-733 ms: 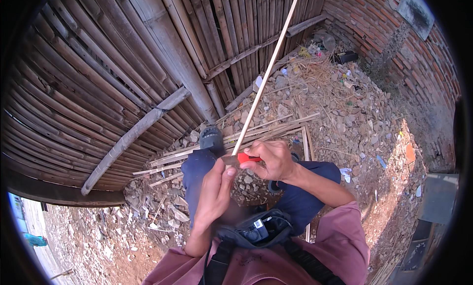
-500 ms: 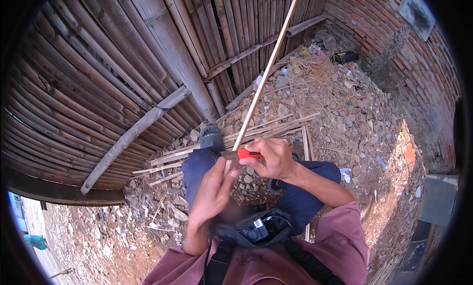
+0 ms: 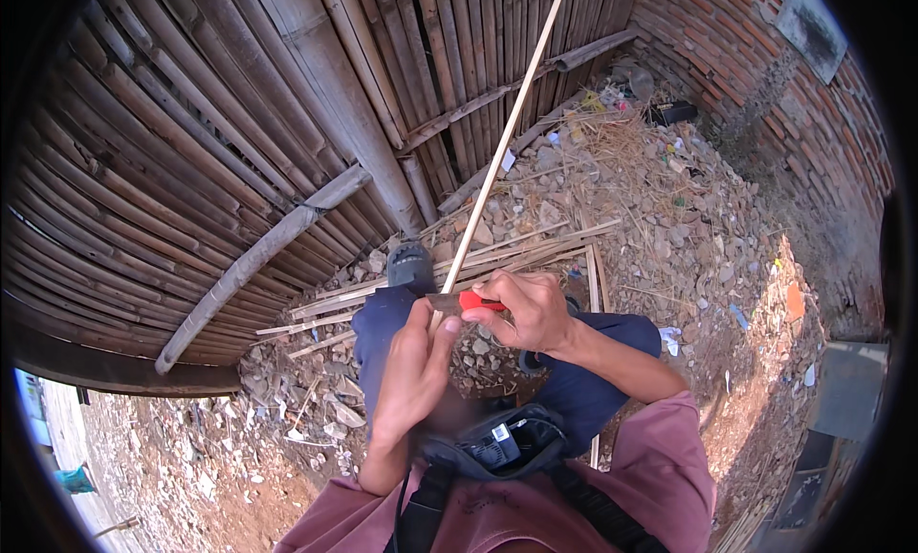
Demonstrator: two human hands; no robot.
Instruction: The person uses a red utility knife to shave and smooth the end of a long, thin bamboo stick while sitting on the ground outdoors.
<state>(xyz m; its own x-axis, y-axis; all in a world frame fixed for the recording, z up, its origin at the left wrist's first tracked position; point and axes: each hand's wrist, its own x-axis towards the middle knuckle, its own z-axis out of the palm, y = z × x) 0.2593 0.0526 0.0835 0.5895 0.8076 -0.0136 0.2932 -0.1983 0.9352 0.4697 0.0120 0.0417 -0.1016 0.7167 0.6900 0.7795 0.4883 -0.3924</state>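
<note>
A long, pale bamboo strip (image 3: pixel 494 161) rises from my hands toward the top of the picture. Its lower end lies between the fingers and thumb of my left hand (image 3: pixel 413 354), which is closed around it. My right hand (image 3: pixel 528 309) grips the red handle of a knife (image 3: pixel 481 303). The knife's dark blade lies across the strip, just above my left thumb, and its tip reaches the left fingertips. Part of the handle is hidden under my right fingers.
More split strips (image 3: pixel 526 254) lie on the rubble ground beyond my knees. A bamboo wall (image 3: pixel 182 151) stands at the left, with a thick post (image 3: pixel 335 85). A brick wall (image 3: pixel 727 56) closes the far right. An opened black pouch (image 3: pixel 502 445) sits at my waist.
The bamboo strip's upper part has shifted slightly left. My left hand has turned a little, its thumb now higher beside the strip. The knife stays across the strip.
</note>
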